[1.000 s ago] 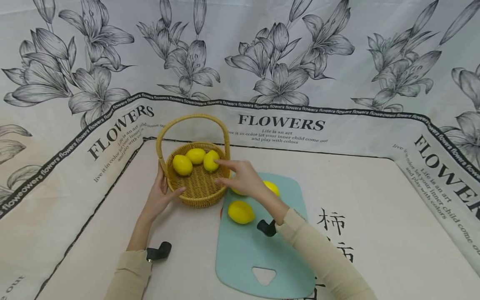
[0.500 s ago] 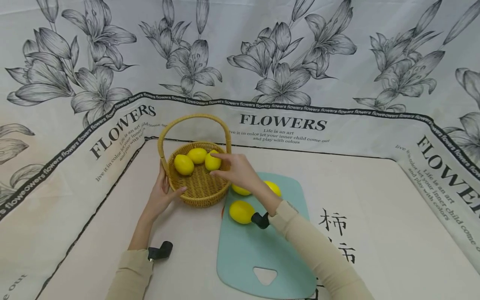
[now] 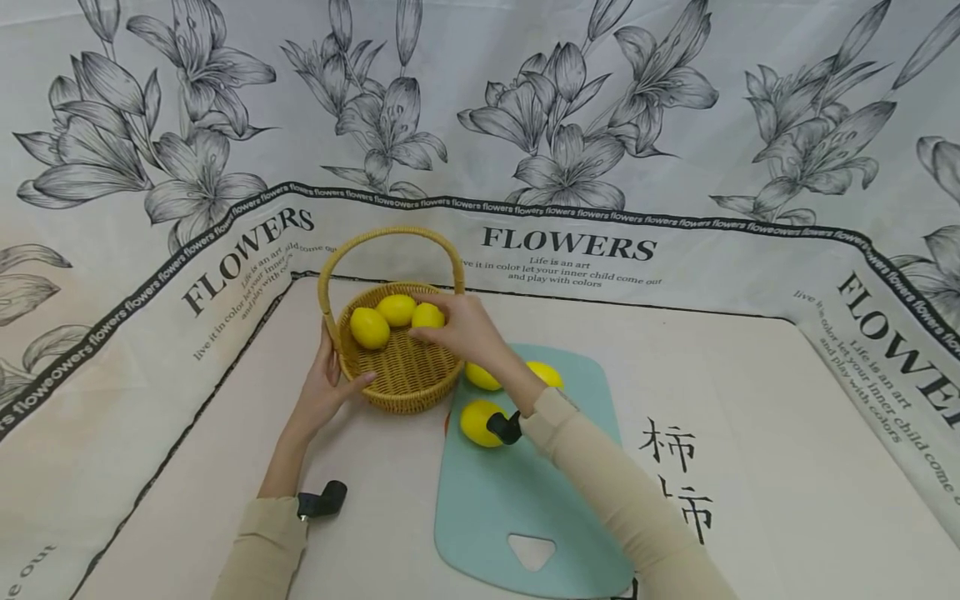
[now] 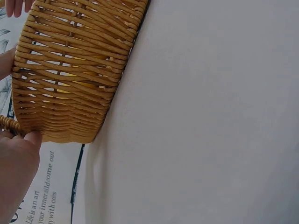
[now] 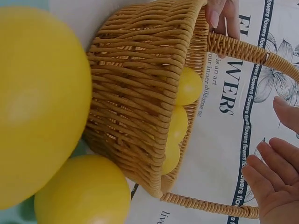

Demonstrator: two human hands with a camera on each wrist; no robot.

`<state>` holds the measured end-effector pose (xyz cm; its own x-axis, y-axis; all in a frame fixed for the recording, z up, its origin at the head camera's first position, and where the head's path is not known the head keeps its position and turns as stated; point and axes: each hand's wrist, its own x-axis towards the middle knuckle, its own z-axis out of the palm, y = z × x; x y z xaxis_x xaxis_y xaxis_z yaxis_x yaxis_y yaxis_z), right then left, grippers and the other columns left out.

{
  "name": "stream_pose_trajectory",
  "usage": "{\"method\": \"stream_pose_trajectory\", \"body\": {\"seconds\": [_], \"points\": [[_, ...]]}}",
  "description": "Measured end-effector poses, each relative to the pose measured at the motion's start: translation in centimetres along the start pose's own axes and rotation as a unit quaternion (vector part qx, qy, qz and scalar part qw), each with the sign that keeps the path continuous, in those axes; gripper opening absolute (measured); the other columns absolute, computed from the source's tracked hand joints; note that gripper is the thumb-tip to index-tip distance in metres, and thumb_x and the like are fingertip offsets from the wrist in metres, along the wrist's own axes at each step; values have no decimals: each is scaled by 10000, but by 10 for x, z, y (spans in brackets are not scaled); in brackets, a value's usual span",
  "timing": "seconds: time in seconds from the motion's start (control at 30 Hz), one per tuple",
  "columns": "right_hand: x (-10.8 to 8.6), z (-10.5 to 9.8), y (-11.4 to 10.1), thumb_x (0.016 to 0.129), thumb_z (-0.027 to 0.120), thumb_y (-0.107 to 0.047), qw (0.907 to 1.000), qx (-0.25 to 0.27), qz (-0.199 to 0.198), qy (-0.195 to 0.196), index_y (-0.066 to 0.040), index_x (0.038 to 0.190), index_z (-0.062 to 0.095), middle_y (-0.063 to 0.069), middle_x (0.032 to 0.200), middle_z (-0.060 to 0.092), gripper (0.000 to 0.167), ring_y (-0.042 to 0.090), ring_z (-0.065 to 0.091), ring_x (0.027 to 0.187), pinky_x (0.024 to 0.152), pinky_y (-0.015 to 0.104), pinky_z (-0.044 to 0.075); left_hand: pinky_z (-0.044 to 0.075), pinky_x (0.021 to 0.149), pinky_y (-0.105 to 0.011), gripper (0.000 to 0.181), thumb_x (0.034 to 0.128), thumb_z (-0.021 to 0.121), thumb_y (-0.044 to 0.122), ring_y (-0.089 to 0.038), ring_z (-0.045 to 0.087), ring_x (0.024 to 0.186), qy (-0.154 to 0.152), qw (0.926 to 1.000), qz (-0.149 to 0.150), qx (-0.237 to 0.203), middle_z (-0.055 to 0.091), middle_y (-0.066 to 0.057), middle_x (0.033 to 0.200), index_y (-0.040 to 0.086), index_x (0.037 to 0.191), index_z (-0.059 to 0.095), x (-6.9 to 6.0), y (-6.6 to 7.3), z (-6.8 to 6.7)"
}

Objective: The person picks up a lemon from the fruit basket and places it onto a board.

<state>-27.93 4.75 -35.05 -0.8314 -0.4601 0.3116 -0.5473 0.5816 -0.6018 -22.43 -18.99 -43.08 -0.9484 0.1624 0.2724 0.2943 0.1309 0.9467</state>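
A wicker basket [image 3: 408, 392] with a tall arched handle stands on the cloth. Inside, along its back, lie three lemons: one at the left [image 3: 369, 328], one in the middle [image 3: 396, 310] and one at the right [image 3: 428, 317]. My left hand [image 3: 322, 392] holds the basket's left side, its thumb on the rim by the left wrist view. Over the right lemon hovers my right hand [image 3: 468, 329], covering part of it in the head view. In the right wrist view that hand [image 5: 275, 182] is apart from the lemons, fingers loosely bent around nothing.
Right of the basket lies a pale blue-green cutting board [image 3: 525, 500] with a triangular hole. Three more lemons sit on it, the nearest lemon [image 3: 480, 421] partly behind my wrist camera. Floral printed cloth [image 3: 570, 250] rises behind the table.
My right hand has shifted a little left and farther over the basket, from beside the right lemon to above it. The left hand and the basket keep their places.
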Motion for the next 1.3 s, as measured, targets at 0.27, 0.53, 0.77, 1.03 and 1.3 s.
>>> {"method": "stream_pose_trajectory", "body": {"seconds": [0.27, 0.53, 0.77, 1.03, 1.3], "points": [[11, 6, -2, 854, 752, -277, 9997, 200, 42, -101, -143, 1349, 580, 83, 1353, 568, 541, 278, 541, 1228, 1032, 381, 461, 37, 1197, -311, 1064, 873, 664, -37, -203, -68, 1464, 23, 10000, -61, 9, -204, -73, 1581, 105, 1515, -172, -2, 4, 2], [22, 9, -5, 856, 745, -292, 9995, 284, 103, -19, -125, 1344, 580, 48, 1350, 573, 542, 230, 519, 1254, 1056, 361, 436, 28, 1195, -336, 1062, 866, 667, -44, -227, -66, 1464, 34, 10000, 53, 4, -208, -95, 1577, 83, 1515, -164, 1, 2, 2], [33, 15, -8, 865, 741, -265, 9992, 316, 239, -44, -68, 1347, 567, 72, 1349, 571, 549, 246, 540, 1225, 1037, 352, 454, 46, 1194, -283, 1097, 864, 695, -3, -170, -56, 1464, 82, 10000, 19, 50, -201, -21, 1582, 186, 1523, -161, 5, -16, -1], [42, 19, -7, 857, 743, -288, 9982, 30, 594, -49, -105, 1347, 574, 62, 1347, 573, 550, 255, 550, 1212, 1026, 356, 463, 45, 1203, -364, 1092, 865, 694, -3, -208, -52, 1467, 44, 9998, 182, 86, -195, -35, 1584, 187, 1525, -154, 5, -17, -1], [50, 26, 4, 880, 722, -263, 9967, 71, 807, -60, -97, 1350, 572, 54, 1353, 570, 520, 228, 516, 1251, 1050, 349, 438, 37, 1199, -420, 1073, 857, 675, -56, -277, -54, 1463, 43, 9999, 102, -29, -203, -111, 1578, 74, 1513, -164, 1, 4, 2]]}}
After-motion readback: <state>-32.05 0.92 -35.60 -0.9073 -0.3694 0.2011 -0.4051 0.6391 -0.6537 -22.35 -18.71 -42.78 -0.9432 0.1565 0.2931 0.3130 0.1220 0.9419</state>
